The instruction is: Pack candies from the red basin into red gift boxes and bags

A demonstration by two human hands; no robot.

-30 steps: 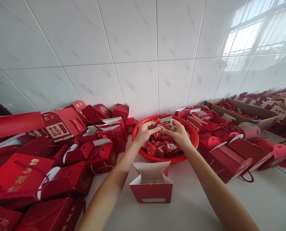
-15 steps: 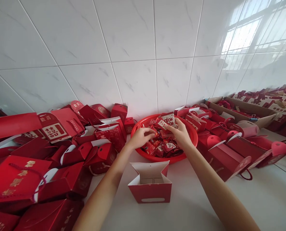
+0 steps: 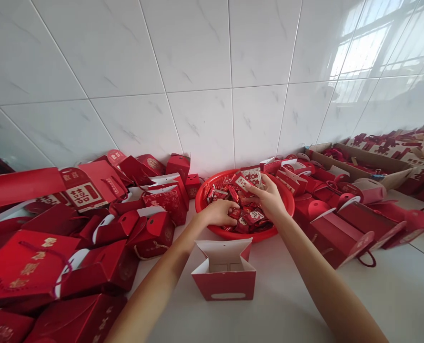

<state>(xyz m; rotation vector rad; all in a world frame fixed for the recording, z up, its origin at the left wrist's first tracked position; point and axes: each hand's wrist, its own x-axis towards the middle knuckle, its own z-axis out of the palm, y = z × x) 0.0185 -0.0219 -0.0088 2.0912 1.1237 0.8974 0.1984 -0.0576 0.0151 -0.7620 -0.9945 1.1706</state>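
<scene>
A round red plastic basket (image 3: 200, 197) by the wall holds small red wrapped packets (image 3: 254, 215). My right hand (image 3: 270, 197) is closed on white-and-red packets (image 3: 253, 177) above the basket's right side. At the basket's left side, my left hand (image 3: 221, 213) has curled fingers down among the packets; what they hold, if anything, is hidden. An open red box (image 3: 223, 284) with a white inside stands in front of the basket, between my forearms, and no packets show in it.
Many red gift boxes (image 3: 29, 262) are piled on the left. More red boxes (image 3: 340, 233) lie on the right, with a cardboard carton (image 3: 394, 178) of red items behind them. A white tiled wall (image 3: 197, 119) rises at the back.
My left hand has moved down and slightly right into the packets, and its fingers have curled in. My right hand keeps its packets in nearly the same place.
</scene>
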